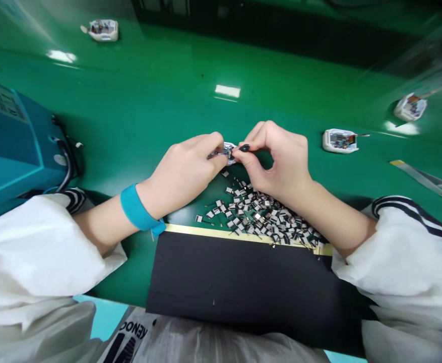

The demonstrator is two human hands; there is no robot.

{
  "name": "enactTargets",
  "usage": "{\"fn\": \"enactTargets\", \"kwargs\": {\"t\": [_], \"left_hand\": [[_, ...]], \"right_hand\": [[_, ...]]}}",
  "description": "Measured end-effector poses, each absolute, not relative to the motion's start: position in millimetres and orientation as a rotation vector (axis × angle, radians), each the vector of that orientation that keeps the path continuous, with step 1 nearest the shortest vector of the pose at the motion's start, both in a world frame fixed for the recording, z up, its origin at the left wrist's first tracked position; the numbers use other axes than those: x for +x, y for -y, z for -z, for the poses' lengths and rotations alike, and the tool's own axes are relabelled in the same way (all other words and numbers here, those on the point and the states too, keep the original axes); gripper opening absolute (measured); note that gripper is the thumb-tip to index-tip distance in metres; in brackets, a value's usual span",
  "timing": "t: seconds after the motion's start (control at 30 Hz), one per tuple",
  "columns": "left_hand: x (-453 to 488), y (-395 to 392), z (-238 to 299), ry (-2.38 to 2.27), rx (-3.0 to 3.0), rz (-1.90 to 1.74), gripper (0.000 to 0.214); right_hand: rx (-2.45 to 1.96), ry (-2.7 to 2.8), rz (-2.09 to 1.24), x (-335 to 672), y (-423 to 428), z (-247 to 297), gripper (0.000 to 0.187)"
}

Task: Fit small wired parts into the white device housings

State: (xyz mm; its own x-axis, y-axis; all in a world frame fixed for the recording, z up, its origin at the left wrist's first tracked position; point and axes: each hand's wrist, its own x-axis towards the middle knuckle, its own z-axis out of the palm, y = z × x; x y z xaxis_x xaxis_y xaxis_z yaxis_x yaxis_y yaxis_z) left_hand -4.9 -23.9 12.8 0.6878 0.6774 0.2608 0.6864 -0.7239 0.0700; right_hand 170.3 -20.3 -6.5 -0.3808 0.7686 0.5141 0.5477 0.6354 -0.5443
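Observation:
In the middle of the head view, my left hand (185, 169) is closed around a small white housing with a circuit board (228, 149), its fingers covering much of it. My right hand (287, 161) pinches a small, thin piece with a black end (245, 147) between thumb and forefinger, right against the housing's open face. What the thin piece is I cannot make out. Just below both hands lies a loose heap of small silver-and-black modules with short leads (258, 212). A teal band (139, 209) circles my left wrist.
Similar open white housings stand at the upper left (105, 30), at right (340, 140) and far right (411, 107). Tweezers (428, 179) lie on the right. A blue machine with a cable (9, 146) is at left. A black sheet (243, 287) hangs at the front edge.

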Motion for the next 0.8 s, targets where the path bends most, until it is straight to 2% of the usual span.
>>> {"fn": "enactTargets", "kwargs": {"t": [0.13,0.23,0.3,0.53,0.7,0.8], "left_hand": [[-8,20,-9,1.071,-2.86,0.531,0.028],[-10,19,-8,1.075,-2.923,0.624,0.024],[-12,19,-8,1.084,-2.969,0.686,0.02],[-13,21,-8,1.171,-2.918,0.727,0.018],[-10,23,-10,1.368,-2.82,0.652,0.035],[-9,24,-10,1.411,-2.809,0.637,0.04]], "right_hand": [[-0.929,1.917,-0.609,168,16,8,0.028],[-0.869,1.626,-0.916,170,13,7,0.03],[-0.848,1.442,-0.984,174,11,5,0.029],[-0.869,1.368,-0.921,190,6,5,0.022],[-1.008,1.864,-0.721,186,10,3,0.002],[-1.022,2.103,-0.515,184,12,-1,0.007]]}}
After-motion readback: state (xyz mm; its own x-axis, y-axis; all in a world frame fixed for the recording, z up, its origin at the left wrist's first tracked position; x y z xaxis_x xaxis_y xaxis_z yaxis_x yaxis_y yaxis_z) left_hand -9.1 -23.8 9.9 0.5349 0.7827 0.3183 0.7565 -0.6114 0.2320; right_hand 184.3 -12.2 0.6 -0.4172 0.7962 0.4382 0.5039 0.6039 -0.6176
